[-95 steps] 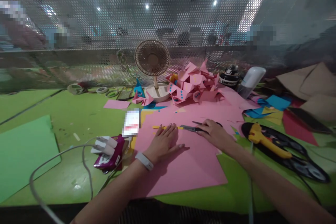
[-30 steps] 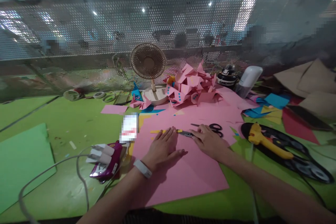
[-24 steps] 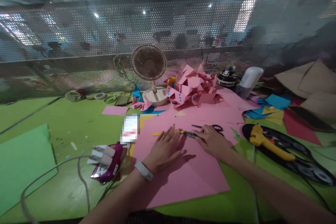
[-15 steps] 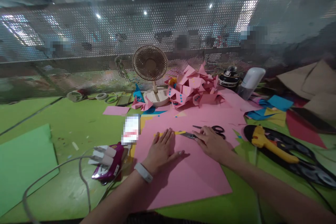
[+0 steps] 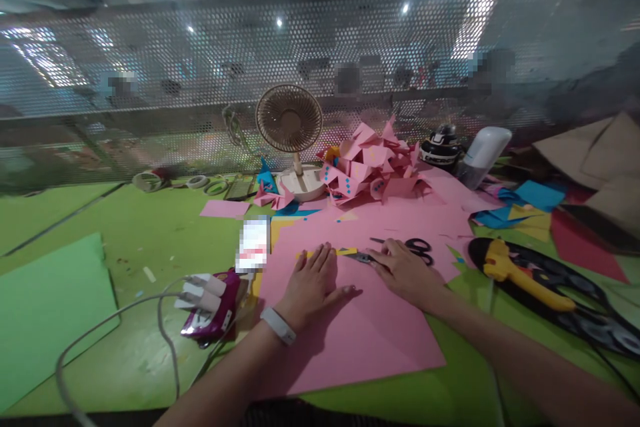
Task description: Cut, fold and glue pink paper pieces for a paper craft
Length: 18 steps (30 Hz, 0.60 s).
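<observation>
- Fingers [image 5: 320,260] of the left hand [image 5: 311,282] lie straight and close together, grasping nothing. The palm is pressed flat on a large pink sheet [image 5: 370,333].
- Fingers [image 5: 383,259] of the right hand [image 5: 404,271] are drawn together on the rear end of a small grey cutter [image 5: 361,256], whose tip points left.
- The cutter lies low on the pink sheet, between the two hands, with its tip at the right end of a thin yellow strip [image 5: 345,251].
- The yellow strip runs along the sheet's far part, just beyond the left fingertips.
- Black-handled scissors [image 5: 419,248] lie on pink paper just behind the right hand, apart from it.
- The pink sheet rests on the green desk [image 5: 150,240], and its near corner reaches toward the person.
- A white wristband [image 5: 278,325] sits on the left wrist.
- Left of the sheet is a purple pack [image 5: 207,303] with white plugs on top.
- At the back stand a small fan [image 5: 290,121] and, just beside it, a heap of folded pink pieces [image 5: 373,163].
- To the right lies a yellow-handled tool [image 5: 520,277].
</observation>
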Tool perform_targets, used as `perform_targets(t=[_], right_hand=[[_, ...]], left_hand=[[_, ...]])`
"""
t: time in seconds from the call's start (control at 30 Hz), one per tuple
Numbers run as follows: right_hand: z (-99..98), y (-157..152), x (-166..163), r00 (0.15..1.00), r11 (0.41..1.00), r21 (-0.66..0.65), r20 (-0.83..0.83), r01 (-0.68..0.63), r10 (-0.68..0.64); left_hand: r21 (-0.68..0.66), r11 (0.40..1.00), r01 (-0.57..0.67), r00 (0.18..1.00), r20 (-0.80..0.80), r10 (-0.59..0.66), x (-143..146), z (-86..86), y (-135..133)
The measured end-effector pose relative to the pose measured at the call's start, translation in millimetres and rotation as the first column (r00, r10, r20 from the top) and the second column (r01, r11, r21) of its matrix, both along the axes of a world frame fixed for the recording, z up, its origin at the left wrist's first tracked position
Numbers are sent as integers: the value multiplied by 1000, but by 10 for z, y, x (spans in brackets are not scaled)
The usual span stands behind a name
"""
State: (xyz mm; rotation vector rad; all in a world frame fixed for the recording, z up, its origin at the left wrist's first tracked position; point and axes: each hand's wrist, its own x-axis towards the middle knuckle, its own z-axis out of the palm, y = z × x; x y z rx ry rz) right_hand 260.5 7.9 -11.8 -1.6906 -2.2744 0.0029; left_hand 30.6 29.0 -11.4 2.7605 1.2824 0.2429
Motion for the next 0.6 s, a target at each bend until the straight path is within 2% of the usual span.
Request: perform_targets(t=[0.6], right_hand=[[8, -7, -37, 1000, 1000, -3, 0, 10, -10]], left_hand=[[23, 1000, 9, 1000, 1, -9, 19, 27, -8]])
